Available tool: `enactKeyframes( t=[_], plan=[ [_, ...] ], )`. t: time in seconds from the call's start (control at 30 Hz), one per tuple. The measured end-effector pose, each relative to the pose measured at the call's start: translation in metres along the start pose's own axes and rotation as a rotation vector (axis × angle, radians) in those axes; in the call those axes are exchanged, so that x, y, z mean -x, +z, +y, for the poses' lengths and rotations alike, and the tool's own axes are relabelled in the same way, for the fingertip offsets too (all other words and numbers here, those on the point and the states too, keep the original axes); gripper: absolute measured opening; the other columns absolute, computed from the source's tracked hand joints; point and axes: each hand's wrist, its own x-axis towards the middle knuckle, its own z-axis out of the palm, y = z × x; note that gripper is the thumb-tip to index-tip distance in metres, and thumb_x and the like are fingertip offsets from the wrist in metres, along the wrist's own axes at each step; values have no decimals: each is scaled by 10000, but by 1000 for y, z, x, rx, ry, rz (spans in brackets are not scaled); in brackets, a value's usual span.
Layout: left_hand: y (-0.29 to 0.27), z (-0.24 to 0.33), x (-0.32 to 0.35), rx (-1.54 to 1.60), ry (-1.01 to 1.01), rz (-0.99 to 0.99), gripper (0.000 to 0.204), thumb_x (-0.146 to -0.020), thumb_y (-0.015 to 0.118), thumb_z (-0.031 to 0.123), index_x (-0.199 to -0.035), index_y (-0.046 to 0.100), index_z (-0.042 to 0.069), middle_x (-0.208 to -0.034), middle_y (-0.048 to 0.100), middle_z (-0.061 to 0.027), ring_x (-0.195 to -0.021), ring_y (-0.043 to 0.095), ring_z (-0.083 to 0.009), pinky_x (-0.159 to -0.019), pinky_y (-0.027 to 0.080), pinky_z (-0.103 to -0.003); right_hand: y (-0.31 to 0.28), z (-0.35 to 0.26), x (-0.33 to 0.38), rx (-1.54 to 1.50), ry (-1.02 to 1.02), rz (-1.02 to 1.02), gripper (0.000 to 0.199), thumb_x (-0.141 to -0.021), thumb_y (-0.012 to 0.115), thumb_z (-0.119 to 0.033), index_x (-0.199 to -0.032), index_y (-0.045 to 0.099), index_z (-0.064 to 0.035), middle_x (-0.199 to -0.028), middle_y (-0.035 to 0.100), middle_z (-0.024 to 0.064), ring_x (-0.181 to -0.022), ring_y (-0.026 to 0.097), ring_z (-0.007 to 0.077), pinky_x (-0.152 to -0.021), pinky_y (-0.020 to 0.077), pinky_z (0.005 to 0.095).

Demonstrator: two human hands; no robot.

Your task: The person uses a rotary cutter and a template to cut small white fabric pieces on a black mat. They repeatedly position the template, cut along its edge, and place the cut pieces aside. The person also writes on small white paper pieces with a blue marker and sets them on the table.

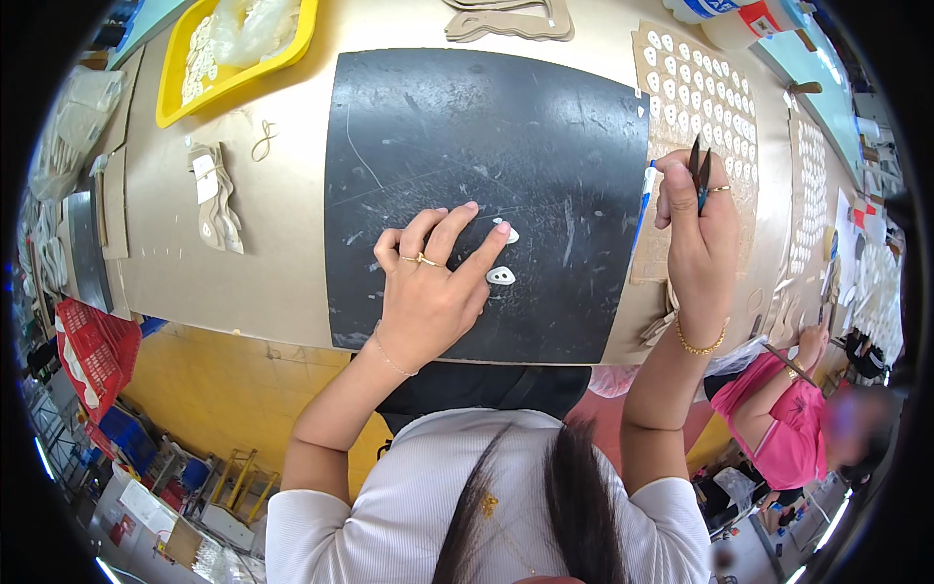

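Note:
My left hand (433, 282) reaches over a black mat (467, 127) with its fingers spread. Its index fingertip touches a small white piece (513, 236), partly hidden under the finger. Just below that lies a second white piece (501, 276), rounded and flat with two dark holes. My right hand (702, 219) is raised at the mat's right side, closed round a small pair of snips (700, 173) with dark pointed blades apart. Behind this hand is a brown sheet (654, 229) bearing rows of white pieces (683, 73). A blue pen (645, 200) lies along the mat's right edge.
A yellow tray (167, 97) of white pieces and a plastic bag stands at the far left. Brown card shapes (511, 21) lie at the back; a tied bundle (216, 195) lies left. Bottles (744, 24) stand back right. A person in pink (778, 419) works at the right.

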Motion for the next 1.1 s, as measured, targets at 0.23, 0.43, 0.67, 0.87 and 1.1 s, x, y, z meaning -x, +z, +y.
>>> enactKeyframes(
  t=[0.23,0.43,0.67,0.87,1.1],
  plan=[
    [4,0,2,-49,29,34,488,-744,743,128,-1218,724,242,-1365,557,-47,-1228,463,-268,-978,277,-434,-2,8,6,103,35,4,256,-1052,573,-266,-1012,636,-21,-648,513,38,-581,457,114,-552,393,282],
    [3,0,3,-27,32,51,437,-748,765,175,-1180,739,240,-1350,563,-37,-1223,471,-264,-982,276,-425,-4,9,6,137,44,-25,251,-1061,559,-244,-1039,643,-9,-684,492,5,-616,438,90,-581,383,259],
    [0,1,2,42,0,58,379,-754,767,164,-1128,752,223,-1321,576,-25,-1228,478,-254,-983,274,-416,-3,4,8,147,65,-53,245,-1067,551,-242,-1058,653,-21,-706,481,-21,-644,442,68,-599,381,236],
    [2,-3,3,46,51,52,359,-768,760,193,-1125,727,198,-1288,569,-46,-1227,452,-259,-965,261,-443,-4,5,9,188,58,-40,260,-1037,585,-254,-1029,641,-1,-668,544,104,-584,501,194,-575,412,325],
    [3,-1,5,165,-101,150,341,-744,788,131,-1076,730,187,-1226,599,-15,-1174,495,-243,-950,291,-393,5,-1,15,237,-57,-76,162,-960,673,-167,-969,683,-5,-780,623,131,-647,584,243,-634,471,332]
  ],
)
